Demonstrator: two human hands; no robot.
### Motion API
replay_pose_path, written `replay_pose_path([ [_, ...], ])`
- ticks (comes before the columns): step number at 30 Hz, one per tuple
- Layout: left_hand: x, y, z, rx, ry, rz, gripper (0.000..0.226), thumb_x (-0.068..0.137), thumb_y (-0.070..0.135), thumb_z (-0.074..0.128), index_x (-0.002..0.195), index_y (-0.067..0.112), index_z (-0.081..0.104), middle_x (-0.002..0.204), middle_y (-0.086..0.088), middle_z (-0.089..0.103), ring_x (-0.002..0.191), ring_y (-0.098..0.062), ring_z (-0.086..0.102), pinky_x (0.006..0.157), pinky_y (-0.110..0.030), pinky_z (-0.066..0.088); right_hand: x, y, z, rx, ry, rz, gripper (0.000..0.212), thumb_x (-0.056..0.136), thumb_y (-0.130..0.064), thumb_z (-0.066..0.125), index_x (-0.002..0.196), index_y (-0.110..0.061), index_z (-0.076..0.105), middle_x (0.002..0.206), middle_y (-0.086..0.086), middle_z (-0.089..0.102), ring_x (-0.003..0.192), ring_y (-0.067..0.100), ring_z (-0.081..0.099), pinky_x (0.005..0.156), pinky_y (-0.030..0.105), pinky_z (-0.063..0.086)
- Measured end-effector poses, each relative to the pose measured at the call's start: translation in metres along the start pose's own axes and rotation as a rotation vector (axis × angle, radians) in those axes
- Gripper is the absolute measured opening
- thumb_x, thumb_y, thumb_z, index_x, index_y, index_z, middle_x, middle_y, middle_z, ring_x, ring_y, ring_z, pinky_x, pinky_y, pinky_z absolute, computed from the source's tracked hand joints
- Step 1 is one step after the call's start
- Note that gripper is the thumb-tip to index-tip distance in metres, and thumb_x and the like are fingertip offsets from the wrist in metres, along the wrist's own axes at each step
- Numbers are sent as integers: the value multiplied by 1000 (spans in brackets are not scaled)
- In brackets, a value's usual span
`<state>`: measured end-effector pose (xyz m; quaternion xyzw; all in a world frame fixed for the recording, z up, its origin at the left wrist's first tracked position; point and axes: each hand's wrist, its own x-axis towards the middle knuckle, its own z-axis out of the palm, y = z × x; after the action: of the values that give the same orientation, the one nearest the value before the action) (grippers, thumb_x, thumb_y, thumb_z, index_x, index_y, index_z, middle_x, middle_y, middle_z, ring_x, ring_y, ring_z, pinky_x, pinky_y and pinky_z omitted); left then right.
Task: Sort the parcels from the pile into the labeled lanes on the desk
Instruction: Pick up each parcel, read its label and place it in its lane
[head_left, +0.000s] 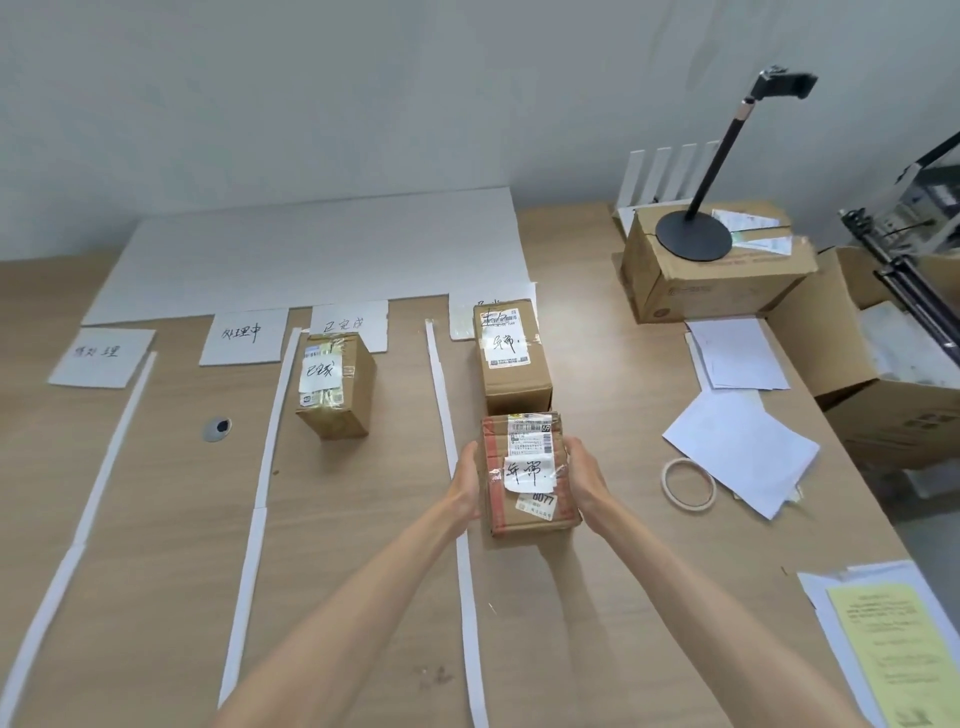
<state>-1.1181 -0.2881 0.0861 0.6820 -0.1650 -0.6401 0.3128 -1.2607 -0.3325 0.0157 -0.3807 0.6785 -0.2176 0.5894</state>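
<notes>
Broadly, white strips (278, 415) divide the wooden desk (176, 519) below a pale wall (311, 104).

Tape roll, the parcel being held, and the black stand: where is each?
tape roll (666, 483), head view, left side of the ring.
held parcel (527, 475), head view, handwritten white label on its top.
black stand (693, 236), head view, its round base plate.
</notes>
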Motion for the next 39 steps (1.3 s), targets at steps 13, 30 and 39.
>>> replay_pose_path([
  [13,-40,-47,-146,-64,93,64,61,97,55,16,152,29,18,158,2,23,143,-22,27,114,-51,20,-88,-22,78,-55,145,-145,39,98,-42,30,108,-20,61,117,-1,58,109,20,51,98,39,37],
  [30,-206,-198,-517,-495,534,264,43,102,43,19,135,27,40,135,-2,45,124,-20,42,105,-41,29,-281,7,464,-238,-554,-234,55,97,-51,36,145,-25,41,152,-4,40,141,17,35,119,47,21],
  [39,-230,-282,-677,-699,699,283,58,103,44,14,153,16,15,157,-4,21,142,-21,26,120,-42,14,-326,37,654,-385,-778,-231,50,100,-51,29,141,-26,42,154,1,36,143,22,31,118,51,21],
])
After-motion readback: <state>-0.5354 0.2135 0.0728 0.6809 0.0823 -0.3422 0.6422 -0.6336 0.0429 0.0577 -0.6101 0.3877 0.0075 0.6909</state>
